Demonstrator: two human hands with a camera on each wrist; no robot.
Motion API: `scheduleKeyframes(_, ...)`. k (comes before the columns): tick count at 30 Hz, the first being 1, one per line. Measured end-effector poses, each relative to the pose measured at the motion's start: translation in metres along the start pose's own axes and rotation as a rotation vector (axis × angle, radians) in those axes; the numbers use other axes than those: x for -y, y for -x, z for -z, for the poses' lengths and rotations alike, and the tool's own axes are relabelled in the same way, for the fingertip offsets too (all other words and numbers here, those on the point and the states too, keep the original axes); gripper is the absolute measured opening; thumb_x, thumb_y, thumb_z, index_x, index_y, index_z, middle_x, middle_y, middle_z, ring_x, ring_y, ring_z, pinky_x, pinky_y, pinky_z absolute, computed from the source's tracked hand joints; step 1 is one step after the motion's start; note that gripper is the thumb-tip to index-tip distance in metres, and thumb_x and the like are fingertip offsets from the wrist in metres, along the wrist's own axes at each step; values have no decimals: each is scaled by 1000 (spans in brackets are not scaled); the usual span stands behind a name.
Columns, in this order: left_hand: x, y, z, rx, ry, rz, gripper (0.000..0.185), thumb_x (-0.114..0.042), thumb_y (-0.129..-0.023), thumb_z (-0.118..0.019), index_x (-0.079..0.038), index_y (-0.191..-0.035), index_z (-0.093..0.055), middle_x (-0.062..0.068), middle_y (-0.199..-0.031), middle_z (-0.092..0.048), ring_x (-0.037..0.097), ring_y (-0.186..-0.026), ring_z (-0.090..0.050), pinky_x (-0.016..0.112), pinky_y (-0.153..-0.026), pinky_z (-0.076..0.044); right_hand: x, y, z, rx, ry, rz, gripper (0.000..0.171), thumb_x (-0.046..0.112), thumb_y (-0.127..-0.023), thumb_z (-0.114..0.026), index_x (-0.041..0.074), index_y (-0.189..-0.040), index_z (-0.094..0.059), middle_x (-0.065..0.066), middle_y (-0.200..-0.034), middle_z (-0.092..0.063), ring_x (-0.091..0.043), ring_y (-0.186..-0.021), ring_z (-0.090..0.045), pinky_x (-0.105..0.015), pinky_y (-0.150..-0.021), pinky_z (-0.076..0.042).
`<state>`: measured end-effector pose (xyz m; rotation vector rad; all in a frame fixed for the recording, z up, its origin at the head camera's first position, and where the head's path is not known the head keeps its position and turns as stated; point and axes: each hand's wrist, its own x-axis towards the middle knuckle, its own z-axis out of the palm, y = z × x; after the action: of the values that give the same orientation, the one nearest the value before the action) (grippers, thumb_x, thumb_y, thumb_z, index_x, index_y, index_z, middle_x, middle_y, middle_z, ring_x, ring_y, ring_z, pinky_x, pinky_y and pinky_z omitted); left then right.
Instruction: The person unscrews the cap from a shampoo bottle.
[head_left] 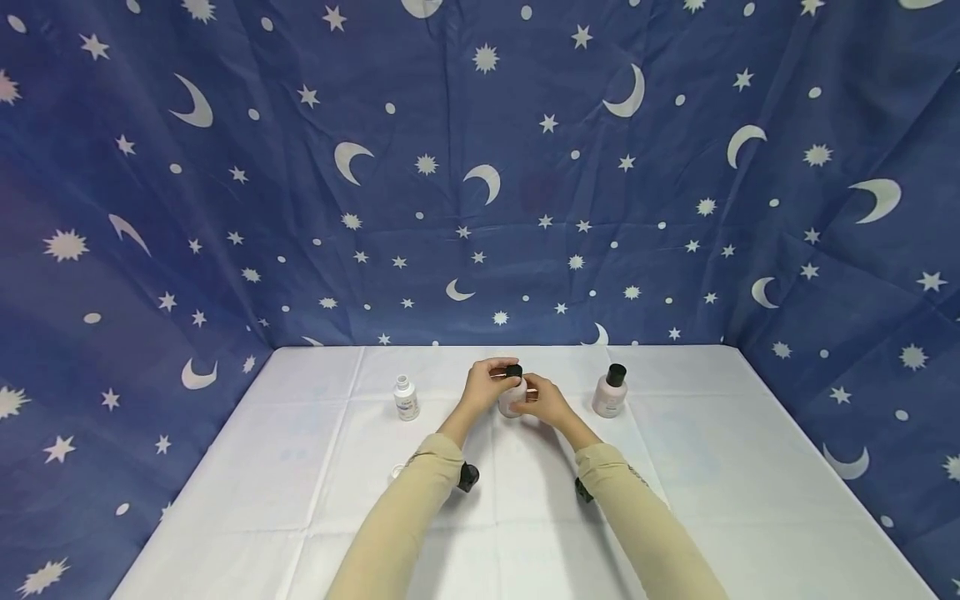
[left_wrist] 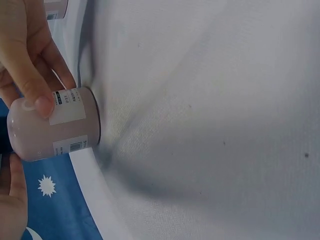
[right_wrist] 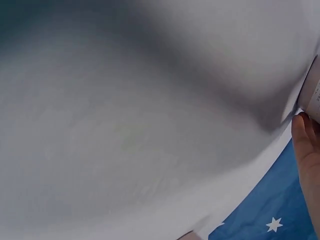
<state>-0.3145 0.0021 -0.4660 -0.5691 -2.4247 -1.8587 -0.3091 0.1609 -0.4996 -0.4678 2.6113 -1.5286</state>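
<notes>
Blue cloth printed with moons and stars hangs behind and beside our white-covered table [head_left: 315,492], and near the table's far edge, at its middle, stands the pink bottle [head_left: 513,397] we are working on. Our left hand [head_left: 486,385] curls its fingers over the black cap [head_left: 513,371] while our right hand [head_left: 546,402] wraps the body, so a hard twist could tip it. A second pink bottle [head_left: 610,392] stands to its right, a small white bottle [head_left: 406,397] to its left.
</notes>
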Motion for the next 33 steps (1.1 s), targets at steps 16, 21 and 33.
scheduleKeyframes(16, -1, 1, 4, 0, -40, 8, 34, -2, -84, -68, 4, -117, -63, 22, -117, -64, 34, -104, -65, 31, -87, -55, 3, -3, -3, -36, -86, -41, 49, 5, -81, -73, -10, -123, -52, -28, -121, -57, -39, -107, -61, -36, -85, -56)
scheduleKeyframes(21, -4, 3, 4, -15, -42, 28, 34, -3, -84, -68, 3, -117, -64, 21, -117, -64, 34, -104, -65, 33, -87, -55, 6, -2, -2, -34, -82, -24, 49, 5, -80, -74, -12, -122, -53, -29, -121, -57, -40, -105, -61, -38, -86, -56)
scheduleKeyframes(33, -17, 3, 13, 2, -19, -1, 33, -5, -85, -68, 2, -117, -64, 21, -119, -63, 33, -104, -65, 31, -88, -55, 17, 4, 4, -44, -109, 34, 46, 5, -81, -72, -11, -120, -56, -27, -118, -60, -37, -106, -61, -37, -87, -55)
